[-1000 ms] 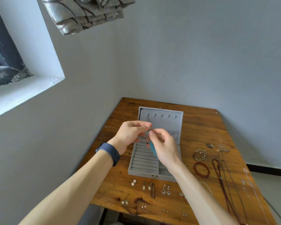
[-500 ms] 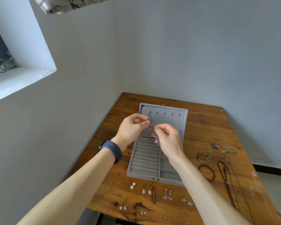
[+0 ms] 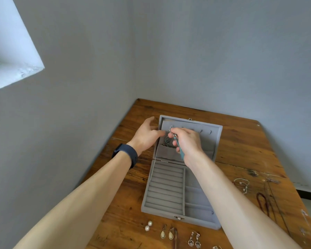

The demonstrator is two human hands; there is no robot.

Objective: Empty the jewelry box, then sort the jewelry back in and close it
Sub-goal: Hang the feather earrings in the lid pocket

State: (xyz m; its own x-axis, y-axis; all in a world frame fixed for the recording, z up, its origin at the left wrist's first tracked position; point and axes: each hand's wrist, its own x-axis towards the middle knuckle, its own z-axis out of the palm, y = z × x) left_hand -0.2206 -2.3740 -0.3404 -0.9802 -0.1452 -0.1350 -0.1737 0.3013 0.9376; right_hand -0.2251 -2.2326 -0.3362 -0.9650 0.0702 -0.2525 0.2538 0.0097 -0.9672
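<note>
Right hand [image 3: 186, 141] pinches teal-pendant necklace [image 3: 173, 136] near lid hooks [image 3: 210, 131]; left hand [image 3: 146, 134], fingers relaxed, steadies jewelry box lid [image 3: 207, 142]. Risk: chain misses hook, tangles, drops.

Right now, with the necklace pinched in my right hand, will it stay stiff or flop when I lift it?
Probably floppy: the necklace bunches in loose loops under the right hand. Its turquoise piece, hanging by the palm, likely swings and pulls the chain down. The fine links may snag on the lid hooks.
</note>
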